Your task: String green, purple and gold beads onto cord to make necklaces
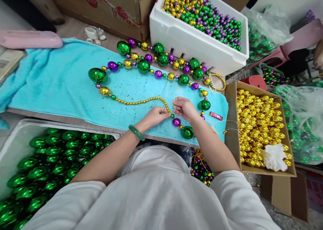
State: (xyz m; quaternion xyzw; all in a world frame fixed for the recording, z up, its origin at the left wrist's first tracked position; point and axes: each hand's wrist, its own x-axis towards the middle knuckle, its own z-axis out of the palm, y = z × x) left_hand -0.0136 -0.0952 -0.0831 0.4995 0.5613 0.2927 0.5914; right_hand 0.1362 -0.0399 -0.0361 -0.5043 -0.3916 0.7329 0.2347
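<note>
On the turquoise towel (68, 85) a long string of green, purple and gold beads (143, 66) lies in a loop. My left hand (160, 116), below a green bangle (137, 132), pinches the string where small gold beads (136, 103) meet a small green bead. Just right of it, my right hand (183, 108) is raised with its fingers curled together; what they hold, if anything, is too small to name. Below the right hand lie a purple bead (176, 122) and a big green bead (187, 132). Finished-looking strands rest along the towel's far edge.
A white foam box (196, 43) of small beads stands behind. To the right is a cardboard box (232, 122) of gold beads; at lower left, a white bin (15, 136) of green ones. A small pink packet (216, 116) lies right of the hands. Another person's hand (318, 56) shows far right.
</note>
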